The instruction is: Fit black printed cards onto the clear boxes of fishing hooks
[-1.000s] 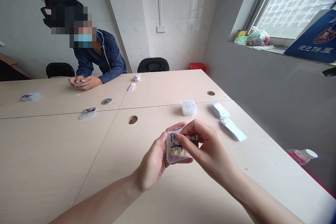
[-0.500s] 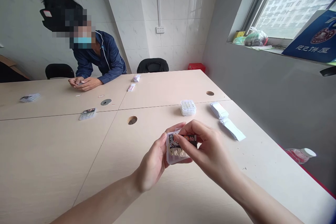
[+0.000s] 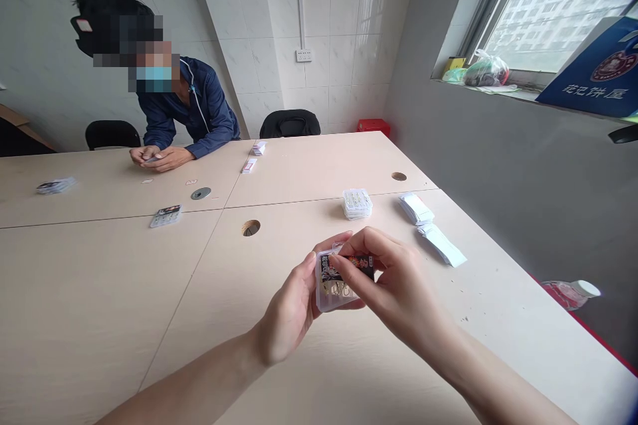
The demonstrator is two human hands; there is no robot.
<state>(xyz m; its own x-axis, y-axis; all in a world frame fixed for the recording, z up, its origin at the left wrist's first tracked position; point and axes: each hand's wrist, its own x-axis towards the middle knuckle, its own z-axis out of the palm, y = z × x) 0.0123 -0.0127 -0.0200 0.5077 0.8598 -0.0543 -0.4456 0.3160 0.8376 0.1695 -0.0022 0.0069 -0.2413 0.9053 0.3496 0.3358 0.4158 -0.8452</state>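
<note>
Through my head camera I have both hands joined on one clear plastic box (image 3: pixel 326 295), which is over the right part of the counter (image 3: pixel 124 319), nearer to me than the other goods. My left hand (image 3: pixel 292 302) is half curled, cradling the box from its left side and underneath, thumb along the left wall. My right hand (image 3: pixel 391 269) is nearly closed, thumb and bent fingers pinching at the black label card (image 3: pixel 343 269) across the box's upper part; I cannot tell whether the card lies inside or on top. Gold-coloured hooks (image 3: pixel 339 289) show below it. Beyond my hands I see a stack of clear boxes (image 3: pixel 357 204), and between that and the counter's right edge, two piles of white cards (image 3: pixel 416 209), one nearer me than the other. A bottle (image 3: pixel 571 294) sits just past the right edge. At the far edge, left of the far right corner, another person (image 3: pixel 209 103) in a blue jacket leans on the counter, hands together.
</note>
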